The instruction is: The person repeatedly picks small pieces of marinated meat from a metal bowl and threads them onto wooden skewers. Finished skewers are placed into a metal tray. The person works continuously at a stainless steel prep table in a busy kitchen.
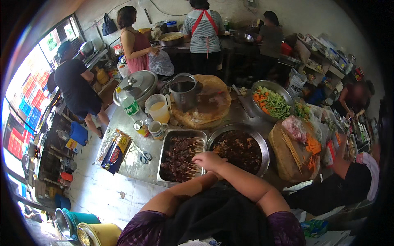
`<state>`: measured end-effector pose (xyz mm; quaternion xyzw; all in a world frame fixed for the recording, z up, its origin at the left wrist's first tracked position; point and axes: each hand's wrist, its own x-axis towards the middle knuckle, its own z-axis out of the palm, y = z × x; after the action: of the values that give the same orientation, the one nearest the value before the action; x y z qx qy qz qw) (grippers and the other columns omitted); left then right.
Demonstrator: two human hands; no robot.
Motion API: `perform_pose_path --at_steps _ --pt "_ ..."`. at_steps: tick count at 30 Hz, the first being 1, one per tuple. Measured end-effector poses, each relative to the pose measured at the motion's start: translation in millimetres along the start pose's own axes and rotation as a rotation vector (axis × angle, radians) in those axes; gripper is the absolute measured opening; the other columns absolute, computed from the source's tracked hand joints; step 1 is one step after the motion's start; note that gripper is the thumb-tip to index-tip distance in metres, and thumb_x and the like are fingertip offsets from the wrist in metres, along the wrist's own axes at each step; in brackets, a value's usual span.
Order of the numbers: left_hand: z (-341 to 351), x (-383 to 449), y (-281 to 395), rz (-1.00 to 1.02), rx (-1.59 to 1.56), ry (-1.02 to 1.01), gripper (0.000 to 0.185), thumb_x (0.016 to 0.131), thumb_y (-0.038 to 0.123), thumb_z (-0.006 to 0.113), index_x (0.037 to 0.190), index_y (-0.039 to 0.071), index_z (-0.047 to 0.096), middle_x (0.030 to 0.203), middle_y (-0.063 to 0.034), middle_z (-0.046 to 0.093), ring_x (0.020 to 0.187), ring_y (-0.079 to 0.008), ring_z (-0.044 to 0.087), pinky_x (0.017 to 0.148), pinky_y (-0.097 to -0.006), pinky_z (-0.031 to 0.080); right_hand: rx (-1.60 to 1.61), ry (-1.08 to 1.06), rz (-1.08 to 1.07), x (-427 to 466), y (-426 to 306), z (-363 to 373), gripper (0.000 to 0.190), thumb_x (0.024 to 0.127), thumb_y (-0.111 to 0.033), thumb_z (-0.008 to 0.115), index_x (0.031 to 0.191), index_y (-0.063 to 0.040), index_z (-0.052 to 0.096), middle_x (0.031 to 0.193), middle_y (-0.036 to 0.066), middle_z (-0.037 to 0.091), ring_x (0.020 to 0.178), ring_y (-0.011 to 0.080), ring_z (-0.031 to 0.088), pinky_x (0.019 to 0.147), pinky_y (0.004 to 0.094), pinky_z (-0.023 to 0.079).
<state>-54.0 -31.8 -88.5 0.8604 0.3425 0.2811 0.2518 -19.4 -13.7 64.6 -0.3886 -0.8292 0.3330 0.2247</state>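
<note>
My forearms cross in front of me, the right one over the left. My right hand [205,160], fingers curled, is over the right side of a rectangular metal tray [159,172]. Beneath it are the stick ends of skewered dark meat [178,150]; whether it grips one is hidden. Most of my left hand [219,176] is behind my right forearm, at the near left rim of a round metal basin [265,147]. Dark marinated meat pieces [238,147] in brown sauce fill that basin. Bare bamboo skewers [291,150] lie on a wooden chopping block [278,166] to the right.
Behind the tray stand a mug [156,130], a can [141,128], a pitcher [158,110] and a plastic bottle [129,106]. Scissors [144,157] lie left. A metal pot [183,93] sits on a round board [215,107], near a cleaver [243,101] and a vegetable bowl [272,101]. Several people work around.
</note>
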Motion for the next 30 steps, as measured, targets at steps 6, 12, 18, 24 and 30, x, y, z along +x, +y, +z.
perform_pose_path --at_steps 6,12,18,24,30 --pt "-47.3 13.2 45.3 -0.275 0.197 -0.216 0.040 0.086 0.029 0.067 0.123 0.016 0.065 0.138 -0.0139 0.053 0.130 -0.0324 0.047 0.109 -0.0415 0.040 -0.306 0.588 0.218 -100.9 77.5 -124.8 0.016 0.086 -0.015 0.059 0.093 -0.010 0.073 0.088 0.014 0.071 0.082 0.0349 0.067 0.075 0.0440 0.054" --pt "-53.4 21.2 60.0 -0.379 0.108 -0.115 0.037 0.085 0.025 0.066 0.121 0.016 0.065 0.136 -0.0109 0.055 0.129 -0.0327 0.047 0.109 -0.0428 0.040 -0.691 0.670 0.979 -241.7 156.5 -215.6 0.023 0.090 -0.018 0.058 0.108 -0.011 0.070 0.115 0.014 0.065 0.103 0.0335 0.062 0.087 0.0457 0.051" --pt "-50.8 22.6 67.7 -0.457 0.203 -0.134 0.035 0.088 0.027 0.064 0.122 0.015 0.065 0.138 -0.0081 0.054 0.130 -0.0307 0.048 0.108 -0.0428 0.040 -0.635 0.514 1.275 -286.8 187.6 -239.4 0.035 0.098 -0.025 0.053 0.128 -0.010 0.060 0.144 0.007 0.046 0.132 0.0304 0.042 0.105 0.0507 0.040" --pt "-47.2 21.6 67.9 -0.443 0.253 -0.021 0.030 0.088 0.026 0.065 0.115 0.016 0.067 0.128 -0.0061 0.061 0.122 -0.0291 0.054 0.103 -0.0419 0.044 -0.695 0.689 1.109 -295.3 206.1 -227.5 0.035 0.097 -0.027 0.055 0.128 -0.013 0.060 0.136 0.007 0.053 0.128 0.0298 0.046 0.103 0.0494 0.041" --pt "-45.1 24.5 71.9 -0.499 0.236 0.037 0.025 0.086 0.021 0.066 0.109 0.013 0.069 0.121 -0.0096 0.064 0.118 -0.0310 0.057 0.100 -0.0411 0.046 -0.793 0.784 0.962 -304.1 218.3 -213.5 0.024 0.093 -0.024 0.063 0.114 -0.014 0.068 0.116 0.003 0.064 0.114 0.0292 0.056 0.094 0.0480 0.047"
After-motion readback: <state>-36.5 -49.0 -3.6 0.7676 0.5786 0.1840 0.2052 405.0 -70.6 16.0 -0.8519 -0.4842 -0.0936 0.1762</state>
